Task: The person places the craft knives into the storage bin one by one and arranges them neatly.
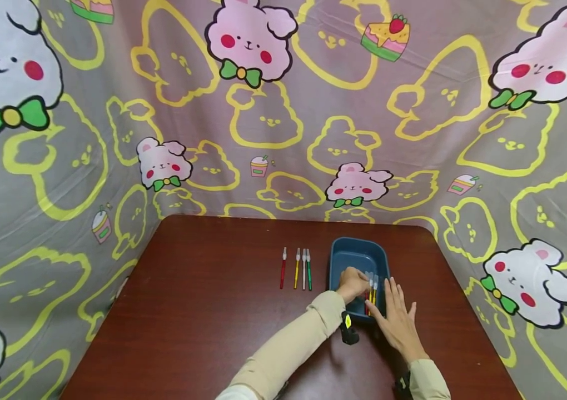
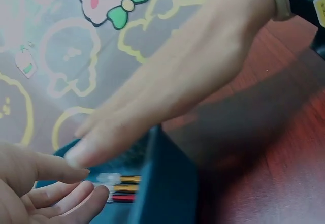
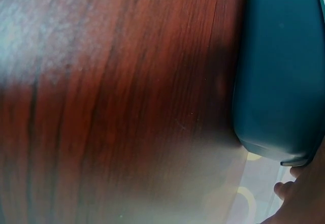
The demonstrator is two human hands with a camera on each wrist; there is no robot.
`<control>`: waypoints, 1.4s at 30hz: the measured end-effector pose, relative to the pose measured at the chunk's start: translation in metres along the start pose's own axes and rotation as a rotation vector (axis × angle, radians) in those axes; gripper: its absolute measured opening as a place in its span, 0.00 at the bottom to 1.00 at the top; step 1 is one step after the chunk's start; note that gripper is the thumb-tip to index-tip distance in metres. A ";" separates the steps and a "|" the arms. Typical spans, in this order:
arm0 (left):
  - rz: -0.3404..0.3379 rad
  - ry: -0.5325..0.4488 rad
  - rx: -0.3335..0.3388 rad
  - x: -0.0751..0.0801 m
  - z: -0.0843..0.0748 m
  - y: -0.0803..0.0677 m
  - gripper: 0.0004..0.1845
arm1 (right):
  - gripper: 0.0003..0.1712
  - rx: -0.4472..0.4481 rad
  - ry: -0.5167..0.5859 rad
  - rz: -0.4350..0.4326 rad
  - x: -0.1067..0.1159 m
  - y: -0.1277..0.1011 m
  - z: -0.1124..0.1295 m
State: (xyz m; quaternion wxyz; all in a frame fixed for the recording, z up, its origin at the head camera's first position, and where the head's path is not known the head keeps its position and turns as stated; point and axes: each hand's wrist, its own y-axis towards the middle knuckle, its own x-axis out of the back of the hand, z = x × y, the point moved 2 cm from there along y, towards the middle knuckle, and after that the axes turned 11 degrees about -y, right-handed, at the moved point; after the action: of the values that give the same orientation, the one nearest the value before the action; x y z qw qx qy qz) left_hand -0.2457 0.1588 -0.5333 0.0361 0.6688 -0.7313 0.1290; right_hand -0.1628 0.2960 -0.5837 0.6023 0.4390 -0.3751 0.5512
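Observation:
My left hand (image 1: 354, 284) reaches into the blue plastic bin (image 1: 334, 261), its fingertips right at the clear caps of the pens inside. A red pen (image 2: 123, 197) and two yellow-and-black pens (image 2: 127, 188) lie side by side there. In the left wrist view, the left fingers (image 2: 76, 203) are loosely bent beside the caps, with no pen seen between them. My right hand (image 1: 399, 320) lies along the bin's right side, fingers straight and thumb spread over the near rim. The right wrist view shows the bin's outer wall (image 3: 282, 71), with part of the right hand (image 3: 299, 193) at the lower corner.
Left of the bin, a red pen (image 1: 283, 269), a yellow pen (image 1: 296, 270), a white pen (image 1: 304, 272) and a green pen (image 1: 309, 272) lie in a row on the brown wooden table (image 1: 203, 289). Patterned cloth (image 1: 283, 111) hangs around the table's back and sides.

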 end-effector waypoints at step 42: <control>0.063 -0.297 0.031 0.150 0.007 0.017 0.14 | 0.56 0.003 0.003 0.002 0.001 -0.001 0.001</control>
State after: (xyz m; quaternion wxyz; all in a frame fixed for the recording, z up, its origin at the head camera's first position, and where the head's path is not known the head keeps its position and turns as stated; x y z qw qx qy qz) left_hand -0.2773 0.0127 -0.5090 -0.0870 0.6576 -0.7472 0.0408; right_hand -0.1620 0.2954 -0.5825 0.6020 0.4386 -0.3737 0.5529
